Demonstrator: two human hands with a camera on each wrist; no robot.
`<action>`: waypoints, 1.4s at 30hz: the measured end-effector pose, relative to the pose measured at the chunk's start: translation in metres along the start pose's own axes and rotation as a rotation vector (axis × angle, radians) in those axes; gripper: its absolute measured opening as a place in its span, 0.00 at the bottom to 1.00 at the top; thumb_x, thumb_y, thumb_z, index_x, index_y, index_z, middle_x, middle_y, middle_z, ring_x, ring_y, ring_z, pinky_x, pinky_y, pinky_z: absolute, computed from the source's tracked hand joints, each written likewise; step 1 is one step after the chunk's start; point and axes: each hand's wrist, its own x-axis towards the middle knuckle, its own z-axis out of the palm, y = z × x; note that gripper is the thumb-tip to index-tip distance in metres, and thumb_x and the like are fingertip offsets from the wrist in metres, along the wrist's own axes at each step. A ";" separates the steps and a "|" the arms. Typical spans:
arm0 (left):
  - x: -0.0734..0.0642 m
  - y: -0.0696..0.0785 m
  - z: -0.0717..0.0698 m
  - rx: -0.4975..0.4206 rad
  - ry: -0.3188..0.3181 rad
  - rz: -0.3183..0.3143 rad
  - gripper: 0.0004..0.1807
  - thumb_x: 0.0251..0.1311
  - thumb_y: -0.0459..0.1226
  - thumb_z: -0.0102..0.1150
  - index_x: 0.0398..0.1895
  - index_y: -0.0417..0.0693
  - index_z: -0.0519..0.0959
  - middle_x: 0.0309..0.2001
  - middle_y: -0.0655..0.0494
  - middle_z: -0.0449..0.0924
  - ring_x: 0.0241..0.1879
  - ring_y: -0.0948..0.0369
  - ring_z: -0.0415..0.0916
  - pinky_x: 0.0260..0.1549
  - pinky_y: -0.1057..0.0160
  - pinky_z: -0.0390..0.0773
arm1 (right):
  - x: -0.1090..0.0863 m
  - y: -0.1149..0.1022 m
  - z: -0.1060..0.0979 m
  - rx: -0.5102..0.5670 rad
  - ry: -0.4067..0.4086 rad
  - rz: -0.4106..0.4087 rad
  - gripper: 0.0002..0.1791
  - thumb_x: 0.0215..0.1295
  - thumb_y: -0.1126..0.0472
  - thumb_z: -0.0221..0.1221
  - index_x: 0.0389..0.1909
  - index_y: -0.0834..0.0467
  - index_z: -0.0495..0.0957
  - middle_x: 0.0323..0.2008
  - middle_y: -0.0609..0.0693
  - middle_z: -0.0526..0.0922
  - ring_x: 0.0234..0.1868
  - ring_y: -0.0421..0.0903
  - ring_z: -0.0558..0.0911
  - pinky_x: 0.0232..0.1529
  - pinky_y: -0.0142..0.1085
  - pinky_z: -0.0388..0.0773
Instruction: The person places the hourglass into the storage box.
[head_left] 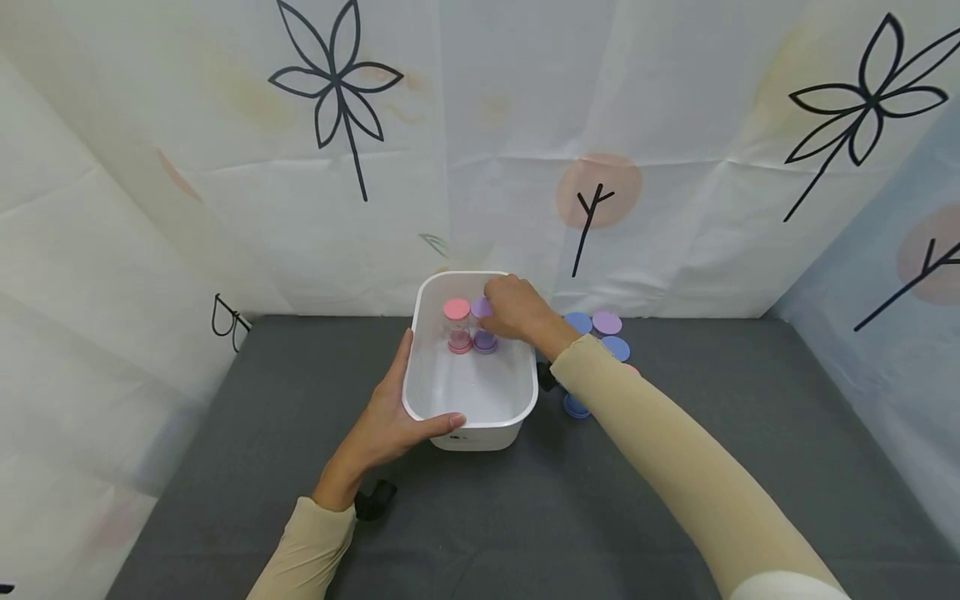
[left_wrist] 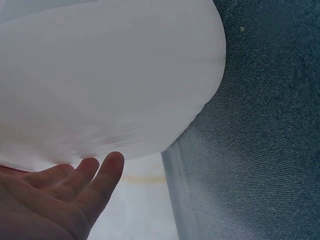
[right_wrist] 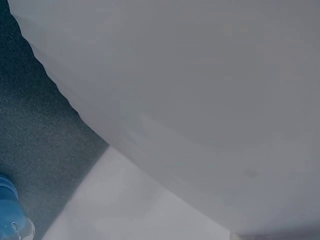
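A white plastic bin [head_left: 470,392] stands on the table. My left hand [head_left: 390,425] steadies its near left corner, the thumb lying along the front rim. In the left wrist view, the straight fingers [left_wrist: 102,187] lie against the outside wall. My right hand [head_left: 521,310] reaches over the right rim, its fingers curled at the lid of a small purple-lidded jar [head_left: 485,342] inside the bin. Beside that jar stands a small clear jar with a pink lid [head_left: 456,310]. The right hand is out of sight in the right wrist view, where the bin wall fills most of the frame.
Right of the bin, several small jars with blue lids [head_left: 617,347], a purple lid [head_left: 607,322] and a pink lid stand partly behind my right forearm. The dark grey table [head_left: 465,533] ends at a pale patterned cloth [head_left: 495,208] at the back and sides.
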 end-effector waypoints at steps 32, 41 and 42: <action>0.001 -0.003 0.001 -0.007 0.002 0.001 0.71 0.44 0.35 0.83 0.83 0.62 0.39 0.74 0.55 0.61 0.55 0.42 0.73 0.48 0.37 0.77 | -0.057 0.010 -0.032 0.578 0.171 -0.025 0.30 0.61 0.52 0.71 0.58 0.66 0.80 0.52 0.60 0.84 0.53 0.55 0.84 0.57 0.44 0.78; 0.001 -0.005 0.000 0.002 0.001 0.013 0.72 0.43 0.34 0.83 0.83 0.61 0.38 0.73 0.53 0.61 0.54 0.42 0.73 0.47 0.39 0.78 | -0.087 0.015 -0.037 0.670 0.215 -0.021 0.27 0.62 0.56 0.71 0.59 0.65 0.80 0.54 0.59 0.84 0.53 0.54 0.84 0.57 0.46 0.78; 0.001 -0.004 0.000 0.001 0.003 0.013 0.72 0.43 0.35 0.83 0.83 0.62 0.39 0.73 0.54 0.61 0.54 0.41 0.73 0.47 0.39 0.78 | -0.090 0.016 -0.037 0.678 0.223 -0.019 0.27 0.62 0.56 0.71 0.59 0.64 0.80 0.54 0.58 0.83 0.53 0.53 0.84 0.57 0.47 0.79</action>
